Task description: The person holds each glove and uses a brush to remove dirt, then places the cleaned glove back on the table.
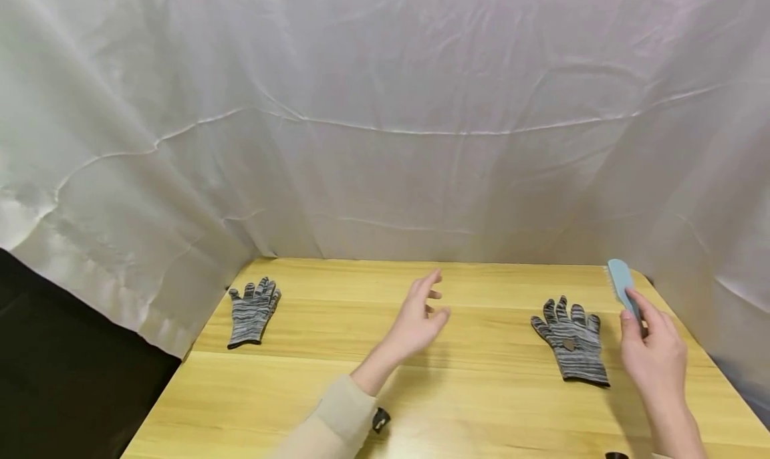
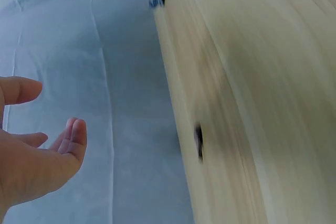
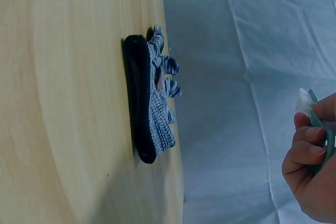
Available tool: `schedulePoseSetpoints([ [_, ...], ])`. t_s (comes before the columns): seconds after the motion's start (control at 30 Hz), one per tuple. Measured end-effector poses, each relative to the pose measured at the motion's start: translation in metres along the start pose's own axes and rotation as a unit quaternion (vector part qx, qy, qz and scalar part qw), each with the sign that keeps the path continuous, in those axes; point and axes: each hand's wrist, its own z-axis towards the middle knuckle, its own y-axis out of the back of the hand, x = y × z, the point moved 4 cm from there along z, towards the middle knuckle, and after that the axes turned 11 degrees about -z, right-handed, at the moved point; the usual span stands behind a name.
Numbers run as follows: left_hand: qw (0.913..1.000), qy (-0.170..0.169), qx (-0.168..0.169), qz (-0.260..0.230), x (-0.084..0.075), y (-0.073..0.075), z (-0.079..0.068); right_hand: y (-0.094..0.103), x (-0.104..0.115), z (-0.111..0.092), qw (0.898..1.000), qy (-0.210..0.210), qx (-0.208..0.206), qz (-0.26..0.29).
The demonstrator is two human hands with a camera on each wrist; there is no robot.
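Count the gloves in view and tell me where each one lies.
2. One glove lies toward the left end of the table; the other glove lies toward the right, left of the right hand, which holds a brush.

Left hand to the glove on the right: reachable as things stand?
Probably yes. The left hand holds nothing, and only bare table shows between it and the right-side glove. The right hand, gripping the blue brush, is on the glove's far side.
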Motion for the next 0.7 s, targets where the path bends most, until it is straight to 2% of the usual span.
schedulePoseSetpoints([
  [0.27, 0.9989, 0.039, 0.025, -0.007, 0.006, -0.057, 0.023, -0.002, -0.012, 0.003, 1.0, 0.005, 0.031, 0.001],
  [0.7, 0.9937, 0.107, 0.031, -0.005, 0.019, -0.133, 0.049, 0.002, -0.024, 0.005, 0.998, -0.009, 0.068, -0.005],
])
